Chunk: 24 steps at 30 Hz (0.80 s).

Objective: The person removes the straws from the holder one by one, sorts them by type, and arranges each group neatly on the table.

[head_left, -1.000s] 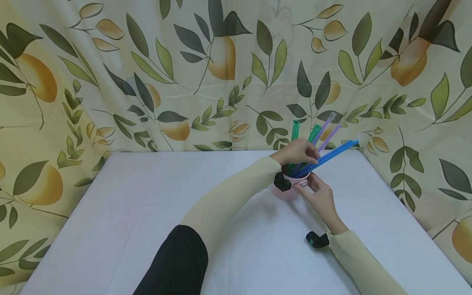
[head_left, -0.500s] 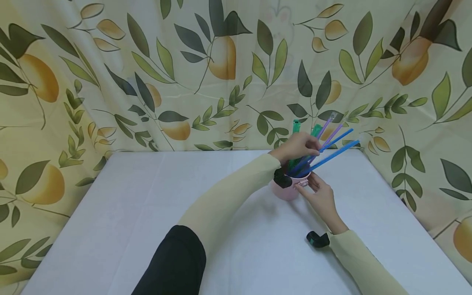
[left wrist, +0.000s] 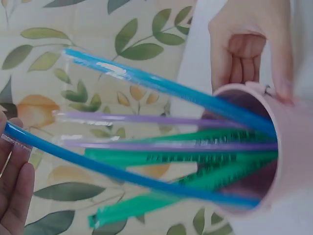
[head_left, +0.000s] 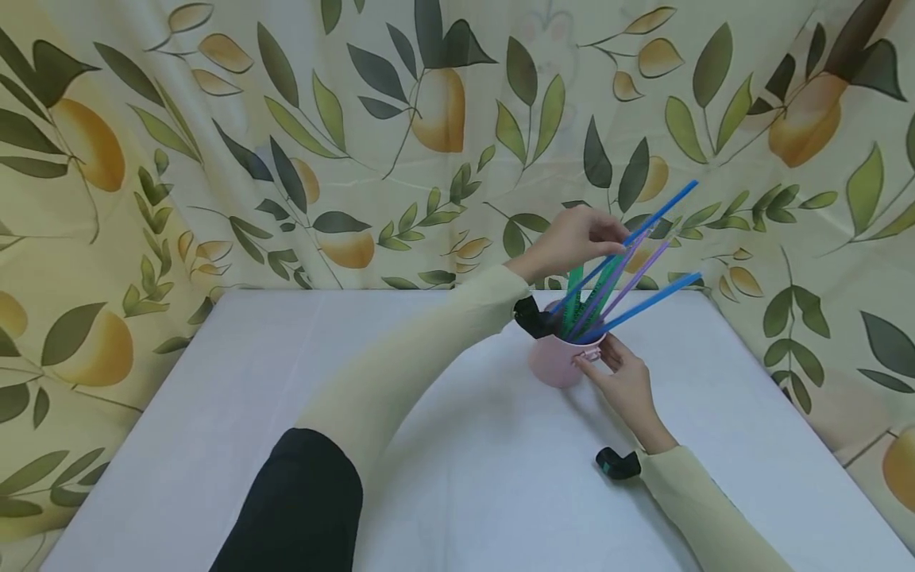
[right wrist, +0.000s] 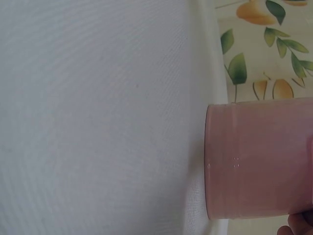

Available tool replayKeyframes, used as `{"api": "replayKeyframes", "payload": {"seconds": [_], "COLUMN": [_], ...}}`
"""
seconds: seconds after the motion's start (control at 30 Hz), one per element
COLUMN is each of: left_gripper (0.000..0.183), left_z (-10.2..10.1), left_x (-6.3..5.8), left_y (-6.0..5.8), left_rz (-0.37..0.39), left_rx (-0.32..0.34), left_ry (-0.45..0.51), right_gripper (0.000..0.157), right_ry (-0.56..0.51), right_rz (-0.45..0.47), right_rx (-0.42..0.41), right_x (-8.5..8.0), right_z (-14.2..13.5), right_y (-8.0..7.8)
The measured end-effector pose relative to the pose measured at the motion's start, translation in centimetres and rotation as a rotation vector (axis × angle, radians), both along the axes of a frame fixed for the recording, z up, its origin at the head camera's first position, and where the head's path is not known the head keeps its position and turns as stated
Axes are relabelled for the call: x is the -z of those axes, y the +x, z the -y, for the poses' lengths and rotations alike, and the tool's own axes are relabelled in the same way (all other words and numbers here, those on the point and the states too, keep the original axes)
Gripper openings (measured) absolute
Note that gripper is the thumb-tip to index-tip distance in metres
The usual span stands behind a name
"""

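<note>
My left hand pinches the upper part of a blue straw in clear wrap. That straw's lower end is still inside the pink cup, which stands upright on the table. A second blue straw leans out of the cup, along with purple straws and green packets with dark printing. With thumb and fingers, my right hand holds the cup's side by a small pink raised part. In the right wrist view, only fingertips show below the cup wall.
A white cloth covers the table, whose far edge lies just behind the cup. A curtain printed with leaves and fruit hangs behind it. Each wrist carries a small black camera.
My left hand has risen, drawing one blue straw upward, apart from the other and more upright. The right hand and the cup have stayed in place.
</note>
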<state>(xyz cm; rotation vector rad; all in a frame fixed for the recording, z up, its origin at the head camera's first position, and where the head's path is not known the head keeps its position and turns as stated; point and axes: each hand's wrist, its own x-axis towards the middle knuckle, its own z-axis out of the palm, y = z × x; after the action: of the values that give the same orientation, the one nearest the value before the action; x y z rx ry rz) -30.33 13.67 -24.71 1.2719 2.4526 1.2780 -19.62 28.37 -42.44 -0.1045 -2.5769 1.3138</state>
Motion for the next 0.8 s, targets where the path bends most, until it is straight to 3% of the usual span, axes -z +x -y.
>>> {"api": "replayKeyframes", "payload": {"seconds": [0.2, 0.4, 0.5, 0.63, 0.8], "left_gripper": [0.021, 0.019, 0.017, 0.017, 0.015], "left_z": [2.8, 5.0, 6.2, 8.0, 10.6], "left_x": [-1.8, -3.1, -3.5, -3.7, -2.9], "left_y": [0.7, 1.6, 2.1, 2.9, 3.8], "left_rz": [-0.003, -0.081, -0.069, -0.046, -0.065], "left_rx": [-0.010, 0.009, 0.013, 0.018, 0.032], "left_ry": [0.028, 0.068, 0.050, 0.018, -0.030], "right_gripper": [0.075, 0.077, 0.075, 0.074, 0.075], "right_ry": [0.002, -0.007, -0.011, -0.018, -0.020], "right_rz": [0.008, 0.038, 0.026, 0.017, 0.024], "right_rx": [0.002, 0.004, 0.003, 0.001, 0.008], "right_x": [0.0, -0.1, -0.2, -0.3, -0.3], "right_z": [0.0, 0.0, 0.1, 0.3, 0.3], "right_y": [0.0, 0.0, 0.1, 0.1, 0.1]}}
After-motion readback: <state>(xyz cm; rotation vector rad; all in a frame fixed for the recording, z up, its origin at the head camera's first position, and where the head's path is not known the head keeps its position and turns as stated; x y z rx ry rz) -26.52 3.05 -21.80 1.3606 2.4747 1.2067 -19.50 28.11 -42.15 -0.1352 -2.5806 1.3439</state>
